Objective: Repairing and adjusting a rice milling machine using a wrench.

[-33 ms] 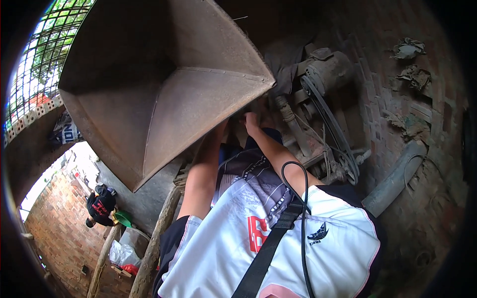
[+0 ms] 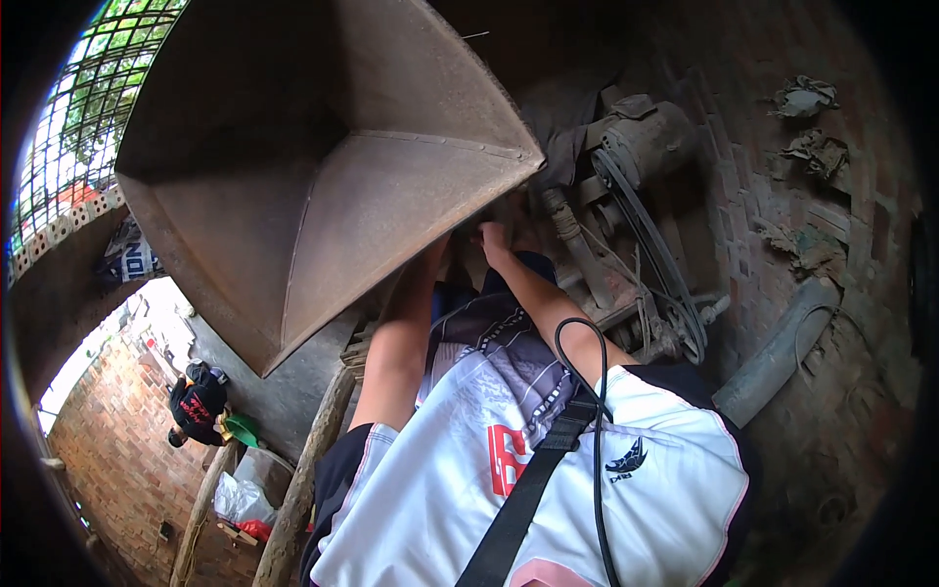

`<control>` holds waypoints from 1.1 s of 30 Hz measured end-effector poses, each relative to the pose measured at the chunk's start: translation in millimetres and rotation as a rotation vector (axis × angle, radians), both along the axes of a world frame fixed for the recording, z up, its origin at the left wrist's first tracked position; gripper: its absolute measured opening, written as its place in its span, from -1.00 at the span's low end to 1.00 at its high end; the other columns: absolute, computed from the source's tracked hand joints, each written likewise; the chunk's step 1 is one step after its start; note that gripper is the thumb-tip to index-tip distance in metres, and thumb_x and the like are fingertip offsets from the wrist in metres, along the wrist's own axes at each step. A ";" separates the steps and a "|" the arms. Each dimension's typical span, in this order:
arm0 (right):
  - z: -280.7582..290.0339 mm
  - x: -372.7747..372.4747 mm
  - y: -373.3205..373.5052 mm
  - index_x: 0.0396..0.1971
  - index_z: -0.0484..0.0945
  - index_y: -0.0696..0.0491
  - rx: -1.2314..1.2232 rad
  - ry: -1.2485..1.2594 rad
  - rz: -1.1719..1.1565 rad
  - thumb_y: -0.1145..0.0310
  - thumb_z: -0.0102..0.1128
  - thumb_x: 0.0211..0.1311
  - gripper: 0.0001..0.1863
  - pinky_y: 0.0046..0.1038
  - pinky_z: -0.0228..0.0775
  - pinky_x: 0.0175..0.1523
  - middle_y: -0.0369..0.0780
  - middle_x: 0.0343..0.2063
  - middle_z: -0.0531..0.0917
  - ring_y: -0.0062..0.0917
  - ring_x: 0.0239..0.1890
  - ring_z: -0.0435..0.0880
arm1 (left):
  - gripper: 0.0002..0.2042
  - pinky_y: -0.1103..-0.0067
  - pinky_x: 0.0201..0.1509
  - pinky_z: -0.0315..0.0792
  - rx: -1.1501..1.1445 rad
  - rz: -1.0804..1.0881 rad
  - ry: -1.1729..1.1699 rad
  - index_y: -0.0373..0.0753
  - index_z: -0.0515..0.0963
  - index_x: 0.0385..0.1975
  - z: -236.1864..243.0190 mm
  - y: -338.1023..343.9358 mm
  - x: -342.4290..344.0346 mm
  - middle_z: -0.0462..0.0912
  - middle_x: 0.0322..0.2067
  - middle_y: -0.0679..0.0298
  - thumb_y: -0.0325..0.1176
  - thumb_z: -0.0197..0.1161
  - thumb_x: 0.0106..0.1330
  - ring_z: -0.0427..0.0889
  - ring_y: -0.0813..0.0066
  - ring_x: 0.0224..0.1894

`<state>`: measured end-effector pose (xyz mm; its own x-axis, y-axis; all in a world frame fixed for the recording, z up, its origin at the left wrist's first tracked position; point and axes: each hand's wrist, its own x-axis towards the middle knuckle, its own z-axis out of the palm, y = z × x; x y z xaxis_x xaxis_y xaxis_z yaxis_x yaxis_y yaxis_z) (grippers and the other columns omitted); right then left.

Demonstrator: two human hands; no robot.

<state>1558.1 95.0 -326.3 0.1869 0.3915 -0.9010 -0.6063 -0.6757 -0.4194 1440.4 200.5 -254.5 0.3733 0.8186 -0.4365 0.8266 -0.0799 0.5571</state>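
A large rusty metal hopper point(image 2: 411, 196) with riveted seams spreads over the upper left, in front of me. My left forearm point(image 2: 391, 362) reaches up under its lower edge, and that hand is hidden by the hopper. Close to the same edge, just right of it, my right hand point(image 2: 494, 238) appears curled and closed. What its fingers hold, if anything, is lost in shadow. Beyond my right arm stands a dusty machine with a drive belt point(image 2: 641, 230) and a motor point(image 2: 648, 142).
A grey pipe point(image 2: 778, 352) leans by the brick wall point(image 2: 773, 196) at right. Wooden poles point(image 2: 311, 470) slant at lower left. Past them, another person point(image 2: 198, 403) in dark clothes is near a green container point(image 2: 242, 428). A white plastic bag point(image 2: 243, 499) lies close by.
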 end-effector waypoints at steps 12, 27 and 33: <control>95.5 -21.5 39.8 -0.27 0.38 0.27 0.063 -0.272 0.842 0.32 0.06 0.14 -0.70 -0.44 0.42 -0.56 -0.10 -0.63 0.58 -0.45 -0.63 0.61 | -0.37 0.31 0.26 0.12 0.057 0.002 -0.035 -0.20 0.36 0.08 -2.8 6.6 -4.4 0.36 0.11 0.03 0.10 0.18 0.09 0.29 0.06 0.17; 170.7 8.8 54.3 -0.29 0.45 0.22 0.380 -0.237 0.325 0.46 0.10 0.11 -0.82 -0.59 0.40 -0.57 -0.20 -0.55 0.58 -0.61 -0.65 0.55 | -0.36 0.30 0.27 0.11 0.160 0.039 -0.049 -0.20 0.35 0.09 40.1 -57.0 -51.1 0.35 0.11 0.03 0.11 0.18 0.09 0.28 0.05 0.17; 189.0 46.8 68.1 -0.37 0.48 0.20 0.558 -0.191 0.362 0.45 0.10 0.15 -0.88 -0.57 0.40 -0.62 -0.22 -0.58 0.57 -0.59 -0.66 0.55 | -0.36 0.30 0.27 0.10 0.174 0.049 -0.023 -0.20 0.35 0.09 10.6 12.6 8.5 0.35 0.12 0.03 0.11 0.18 0.09 0.28 0.05 0.18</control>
<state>1604.9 163.1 -137.3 0.0927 0.8544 -0.5113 -0.2642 -0.4740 -0.8400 1448.9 213.1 -243.9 0.3398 0.8983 -0.2786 0.8189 -0.1369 0.5574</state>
